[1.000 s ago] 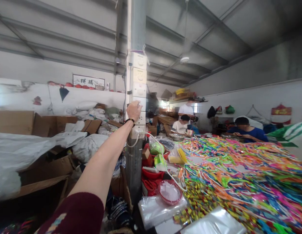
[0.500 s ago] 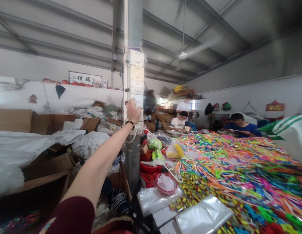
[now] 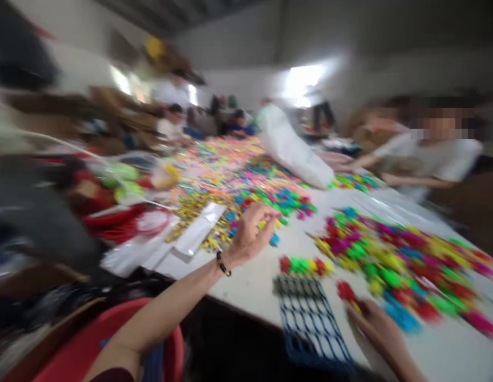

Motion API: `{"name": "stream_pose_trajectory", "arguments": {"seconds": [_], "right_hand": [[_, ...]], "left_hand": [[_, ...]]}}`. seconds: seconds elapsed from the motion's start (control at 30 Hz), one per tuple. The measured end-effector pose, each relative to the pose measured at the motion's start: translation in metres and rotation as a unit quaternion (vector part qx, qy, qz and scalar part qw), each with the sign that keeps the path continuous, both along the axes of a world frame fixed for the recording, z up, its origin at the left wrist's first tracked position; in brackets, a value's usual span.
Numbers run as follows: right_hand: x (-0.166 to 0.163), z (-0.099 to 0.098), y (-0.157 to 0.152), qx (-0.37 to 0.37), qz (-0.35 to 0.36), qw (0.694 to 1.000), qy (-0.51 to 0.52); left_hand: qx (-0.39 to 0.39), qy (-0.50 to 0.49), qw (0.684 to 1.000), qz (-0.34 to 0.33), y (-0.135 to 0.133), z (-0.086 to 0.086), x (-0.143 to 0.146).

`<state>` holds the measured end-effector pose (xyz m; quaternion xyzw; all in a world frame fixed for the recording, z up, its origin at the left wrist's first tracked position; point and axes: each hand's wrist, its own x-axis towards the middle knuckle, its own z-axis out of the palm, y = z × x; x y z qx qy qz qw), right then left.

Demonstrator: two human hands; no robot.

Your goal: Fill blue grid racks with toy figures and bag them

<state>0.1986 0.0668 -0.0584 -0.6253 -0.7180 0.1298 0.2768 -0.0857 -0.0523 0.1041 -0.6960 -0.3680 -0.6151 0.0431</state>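
Note:
My left hand (image 3: 254,232), with a dark beaded bracelet on the wrist, hovers over the table in front of heaped colourful plastic pieces. Its fingers are loosely curled, thumb and fingertips apart, and nothing shows between them. At the lower right, my right hand (image 3: 379,324) has its fingers closed around small red and yellow plastic pieces (image 3: 345,291); blur hides their exact kind. Between the hands, a dark blue grid rack (image 3: 310,323) lies at the table's front edge. Beyond its far end runs a row of red, green and yellow pieces (image 3: 305,266).
A large multicoloured pile (image 3: 393,254) covers the table's right side. Clear plastic bags (image 3: 198,233) lie left, near a red basket (image 3: 154,220). A red tub (image 3: 172,339) stands below the table edge. A person in white (image 3: 433,154) works across; others sit farther back.
The view has swung right and down. My left hand has left the switch panel on the post and is now over the table. My right hand has come into view, holding pieces.

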Motion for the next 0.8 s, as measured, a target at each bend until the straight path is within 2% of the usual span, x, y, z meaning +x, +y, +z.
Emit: {"name": "stream_pose_trajectory", "arguments": {"seconds": [0.03,0.1,0.2,0.3,0.4,0.5,0.57,0.67,0.73,0.8], "right_hand": [[0.035,-0.009,-0.023,-0.031,-0.029,0.999,-0.019],[0.080,-0.019,-0.059,-0.088,-0.056,0.994,-0.045],[0.100,-0.021,-0.076,-0.135,-0.030,0.989,-0.058],[0.096,-0.014,-0.070,-0.141,-0.025,0.989,-0.046],[0.092,-0.009,-0.071,-0.113,-0.017,0.993,-0.007],[0.087,-0.013,-0.082,-0.115,-0.016,0.988,0.104],[0.081,-0.017,-0.091,-0.149,-0.005,0.968,0.204],[0.067,-0.020,-0.097,-0.174,-0.002,0.931,0.320],[0.058,-0.020,-0.094,-0.169,-0.003,0.921,0.352],[0.053,-0.019,-0.087,-0.158,-0.006,0.926,0.344]], "left_hand": [[-0.026,-0.013,0.999,-0.024,0.008,-0.015,0.014],[-0.076,-0.033,0.995,-0.051,0.024,-0.044,0.035],[-0.143,-0.052,0.987,-0.059,0.040,-0.077,0.050],[-0.223,-0.091,0.968,-0.070,0.046,-0.098,0.051],[-0.286,-0.163,0.941,-0.081,0.044,-0.120,0.047],[-0.324,-0.214,0.921,-0.031,0.032,-0.152,0.045],[-0.360,-0.203,0.911,0.003,0.020,-0.176,0.045],[-0.406,-0.156,0.901,0.005,0.005,-0.204,0.048],[-0.417,-0.120,0.901,-0.002,0.004,-0.212,0.050],[-0.420,-0.077,0.904,-0.009,0.010,-0.213,0.051]]}}
